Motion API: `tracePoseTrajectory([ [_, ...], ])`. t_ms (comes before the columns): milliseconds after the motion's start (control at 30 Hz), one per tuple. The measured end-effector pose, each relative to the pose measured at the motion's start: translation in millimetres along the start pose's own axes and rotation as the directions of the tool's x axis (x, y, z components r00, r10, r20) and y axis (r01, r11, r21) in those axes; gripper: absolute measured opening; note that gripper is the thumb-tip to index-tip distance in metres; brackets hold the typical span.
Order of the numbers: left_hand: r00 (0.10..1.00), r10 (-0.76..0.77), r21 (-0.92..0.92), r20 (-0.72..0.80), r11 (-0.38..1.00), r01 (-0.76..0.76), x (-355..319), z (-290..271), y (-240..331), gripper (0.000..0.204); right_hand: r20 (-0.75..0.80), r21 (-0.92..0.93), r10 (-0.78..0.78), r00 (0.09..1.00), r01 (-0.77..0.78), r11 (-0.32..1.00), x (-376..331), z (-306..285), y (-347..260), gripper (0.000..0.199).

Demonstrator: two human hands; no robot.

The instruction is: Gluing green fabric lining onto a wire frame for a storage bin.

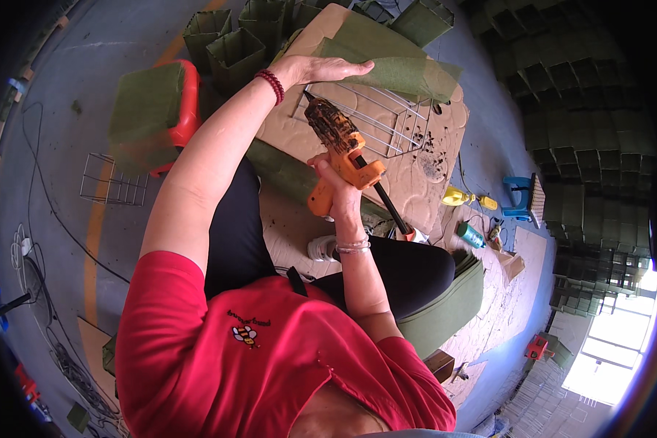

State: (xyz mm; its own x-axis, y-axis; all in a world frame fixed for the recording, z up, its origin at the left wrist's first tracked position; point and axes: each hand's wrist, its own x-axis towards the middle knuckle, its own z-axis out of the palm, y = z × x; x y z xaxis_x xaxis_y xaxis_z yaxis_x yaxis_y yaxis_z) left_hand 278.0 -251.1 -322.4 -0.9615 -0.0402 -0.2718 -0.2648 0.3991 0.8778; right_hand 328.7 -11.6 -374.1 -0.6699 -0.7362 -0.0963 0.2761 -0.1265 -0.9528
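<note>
My left hand (pixel 328 69) reaches over the work board, its thumb along the edge of a green felt-like sheet (pixel 420 79) and its other fingers partly hidden; it appears to grip the sheet. Beneath that sheet, a wire frame (pixel 365 120) lies on a big cardboard piece (pixel 434 193) spotted with dark glue. My right hand (pixel 334 186) is wrapped round the handle of an orange hot glue gun (pixel 341 150). Dark residue coats its front, and the nozzle points up and left towards the wire frame. A dark glue stick (pixel 387 201) sticks out of its rear end.
Green box-shaped baskets (pixel 237 51) stand behind the board. At left are a red stool (pixel 190 102) draped with green sheet and a wire frame (pixel 113 182) on the floor. To the right lie a yellow bottle (pixel 456 196), a green bottle (pixel 471 234) and a blue stool (pixel 518 197). Green boxes (pixel 577 131) are stacked beyond.
</note>
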Motion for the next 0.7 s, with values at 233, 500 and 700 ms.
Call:
tracePoseTrajectory([
  [233,0.999,0.041,-0.026,-0.006,0.999,-0.041,1.5,0.5,-4.4,0.105,-0.018,0.005,-0.004,1.000,0.004,1.000,-0.5,2.3,-1.8,0.023],
  [500,0.999,0.047,-0.046,-0.002,0.998,-0.047,0.1,-0.1,-2.0,0.104,-0.032,0.021,0.004,0.999,-0.003,1.000,-1.5,-1.2,-1.4,0.023],
  [700,0.999,0.051,-0.036,-0.003,0.998,-0.051,-5.2,0.5,2.3,0.103,-0.061,0.041,-0.033,0.998,0.035,0.999,-2.3,0.3,-1.7,0.019],
])
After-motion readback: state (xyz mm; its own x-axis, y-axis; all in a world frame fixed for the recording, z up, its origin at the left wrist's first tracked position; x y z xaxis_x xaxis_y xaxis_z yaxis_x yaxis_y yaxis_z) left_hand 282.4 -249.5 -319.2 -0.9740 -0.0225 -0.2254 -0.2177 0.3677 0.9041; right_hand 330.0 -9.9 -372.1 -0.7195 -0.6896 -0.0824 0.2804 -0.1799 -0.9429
